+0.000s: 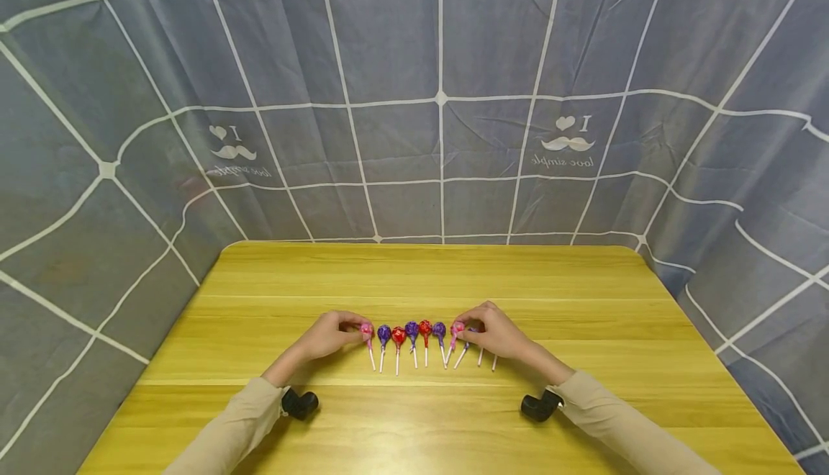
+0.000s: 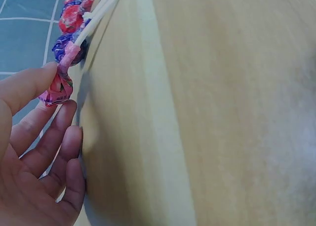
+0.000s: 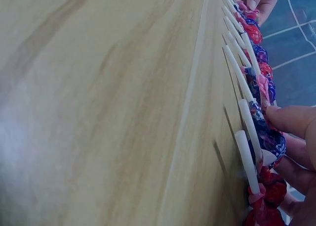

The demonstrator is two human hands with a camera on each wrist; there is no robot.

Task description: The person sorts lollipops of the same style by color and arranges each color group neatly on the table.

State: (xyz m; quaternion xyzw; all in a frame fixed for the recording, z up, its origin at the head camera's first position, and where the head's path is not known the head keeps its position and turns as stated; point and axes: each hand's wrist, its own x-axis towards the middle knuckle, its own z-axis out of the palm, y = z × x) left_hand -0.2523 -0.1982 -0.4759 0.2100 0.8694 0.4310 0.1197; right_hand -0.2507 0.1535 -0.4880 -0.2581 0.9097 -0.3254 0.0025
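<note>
Row of lollipops, heads away from the person, sticks toward. Left hand at the row's left end: thumb and fingers pinched on the head of a pink lollipop. Right hand over the row's right part, pinching a second pink lollipop by the wrapped head; red heads lie beyond it, at the row's right end.

Handling, my guess: light; hard, brittle candy; thin stiff stick; slick, crinkly wrapper; round head apt to roll. Best hold: thumb and fingertip across the head, or at the twist below.

Under the row, a table, yellowish wood grain, glossy patch nearer the person. Behind the row and to both sides, a grey-blue curtain, white grid, mirrored lettering.
</note>
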